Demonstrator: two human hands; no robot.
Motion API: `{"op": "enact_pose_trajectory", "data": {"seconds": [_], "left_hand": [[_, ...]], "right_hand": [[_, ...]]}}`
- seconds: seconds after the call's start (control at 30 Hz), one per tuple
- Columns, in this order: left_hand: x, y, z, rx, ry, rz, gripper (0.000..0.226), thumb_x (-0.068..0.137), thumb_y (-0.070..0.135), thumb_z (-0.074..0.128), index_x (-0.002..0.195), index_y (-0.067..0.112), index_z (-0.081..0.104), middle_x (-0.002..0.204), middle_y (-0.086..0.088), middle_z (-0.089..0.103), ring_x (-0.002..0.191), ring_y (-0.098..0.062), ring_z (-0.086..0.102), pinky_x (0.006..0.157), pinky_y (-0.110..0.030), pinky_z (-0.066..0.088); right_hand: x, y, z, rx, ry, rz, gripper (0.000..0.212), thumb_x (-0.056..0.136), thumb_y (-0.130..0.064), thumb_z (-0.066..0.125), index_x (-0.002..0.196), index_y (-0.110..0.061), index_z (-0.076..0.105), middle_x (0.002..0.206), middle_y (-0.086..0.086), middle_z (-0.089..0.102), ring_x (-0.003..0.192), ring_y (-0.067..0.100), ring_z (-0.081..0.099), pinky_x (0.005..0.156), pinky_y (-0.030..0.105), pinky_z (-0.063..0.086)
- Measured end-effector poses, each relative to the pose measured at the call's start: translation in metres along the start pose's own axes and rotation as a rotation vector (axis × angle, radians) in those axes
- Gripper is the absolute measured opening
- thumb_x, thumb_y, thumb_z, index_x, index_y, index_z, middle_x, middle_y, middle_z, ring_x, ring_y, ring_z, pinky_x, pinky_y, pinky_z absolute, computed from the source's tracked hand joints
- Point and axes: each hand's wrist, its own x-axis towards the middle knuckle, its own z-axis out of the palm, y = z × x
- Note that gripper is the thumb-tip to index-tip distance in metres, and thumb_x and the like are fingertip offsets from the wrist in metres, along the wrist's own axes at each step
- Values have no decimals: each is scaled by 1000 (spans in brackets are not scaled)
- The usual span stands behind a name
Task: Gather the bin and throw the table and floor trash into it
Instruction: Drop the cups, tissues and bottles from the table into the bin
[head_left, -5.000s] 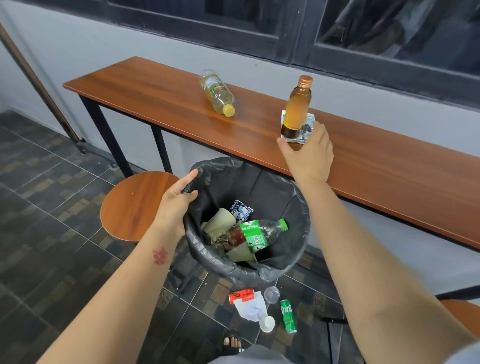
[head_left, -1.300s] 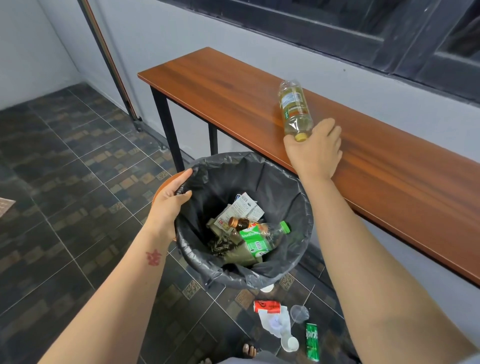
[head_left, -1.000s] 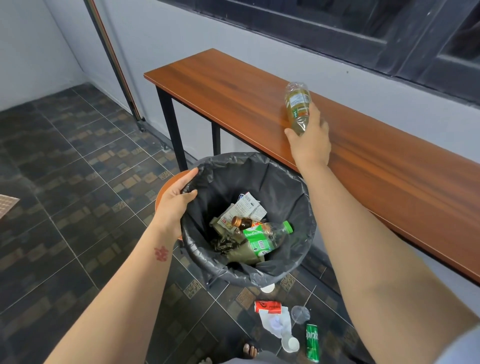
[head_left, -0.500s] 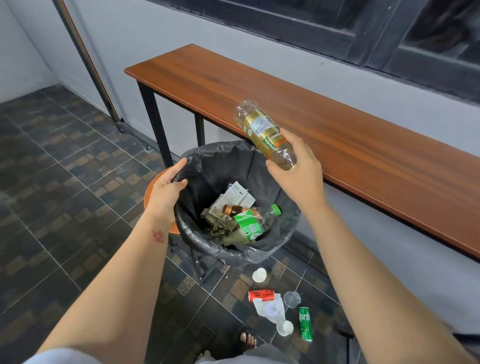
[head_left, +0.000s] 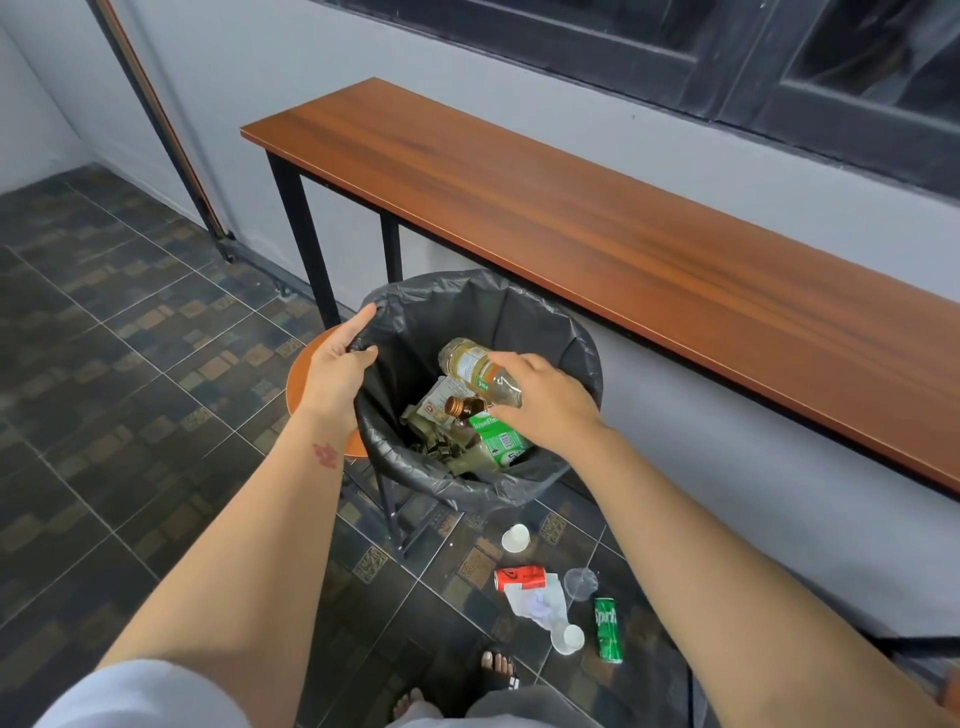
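Bottle (head_left: 477, 370) tilted, base up-left, over bin (head_left: 582, 353).

Last bottle off the table and down over the bin

My right hand (head_left: 545, 402) has lifted the yellow-liquid bottle (head_left: 478, 371) off the wooden table (head_left: 623, 223), where it lay on its side a second ago, and carried it down inside the mouth of the bin (head_left: 582, 348). Five seconds ago the small amber bottle (head_left: 464, 406) and a wrapper stood on the table; the bottle now lies in the bin.
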Motion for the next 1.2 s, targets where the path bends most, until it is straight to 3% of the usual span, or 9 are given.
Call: {"op": "enact_pose_trajectory", "data": {"seconds": [0.13, 0.2, 0.3, 0.4, 0.53, 0.8, 1.03, 1.2], "left_hand": [[-1, 1, -1, 8, -4, 8, 56, 101, -3, 48, 139, 36, 58, 154, 3, 47, 145, -22, 40, 119, -46, 34], [-1, 2, 0, 9, -3, 6, 55, 101, -2, 48, 140, 36, 58, 154, 3, 47, 144, -23, 41, 118, -47, 35], [0, 4, -1, 5, 8, -8, 54, 102, 0, 48, 140, 37, 57, 155, 4, 46, 145, -24, 40, 117, -50, 37], [-2, 5, 0, 2, 8, -2, 54, 102, 0, 48, 141, 36, 56, 155, 4, 45, 145, -24, 40, 117, -50, 37], [-5, 5, 2, 38, 25, 5, 52, 102, 3, 50, 141, 36, 56, 156, 5, 44, 146, -24, 38, 116, -49, 38], [-14, 0, 3, 37, 3, 29, 51, 102, 2, 50, 138, 37, 59, 156, 8, 44, 148, -21, 34, 118, -44, 32], [-41, -20, -10, 38, 5, 30, 53, 102, 2, 50, 133, 43, 62, 154, 13, 44, 148, -16, 33, 121, -44, 28], [-77, -32, -4, -10, 28, 45, 52, 101, 2, 52, 121, 48, 66, 136, 22, 50, 143, -13, 38, 117, -39, 32]], "right_hand": [[5, -2, 7, -118, -9, 16, 70, 89, -56, 56, 149, -34, 27, 154, -2, 33, 139, 24, 36, 117, 44, 21], [3, 1, 4, -168, 37, 10, 75, 88, -65, 49, 151, -34, 23, 160, -1, 22, 147, 22, 18, 120, 44, 8], [-6, 11, 0, -177, 175, 68, 77, 87, -71, 41, 152, -34, 22, 162, 1, 14, 150, 21, 6, 120, 43, 1], [-19, 19, 0, -112, 217, 237, 83, 84, -76, 41, 152, -34, 19, 163, 5, 3, 150, 26, 1, 120, 45, 6], [-27, 18, 5, 398, 147, 466, 93, 79, -67, 62, 152, -41, 11, 163, 2, -9, 149, 30, 9, 113, 50, 26], [-38, 14, 9, 868, 391, 462, 75, 82, -42, 74, 146, -41, 36, 151, -8, 34, 138, 12, 33, 102, 25, 32], [-67, 5, 11, 982, 468, 469, 64, 85, -34, 72, 142, -38, 43, 148, -13, 41, 133, 3, 36, 104, 23, 32], [-95, 14, 8, 1002, 477, 449, 61, 86, -34, 71, 140, -40, 46, 146, -16, 44, 135, 5, 38, 108, 25, 33]]}}
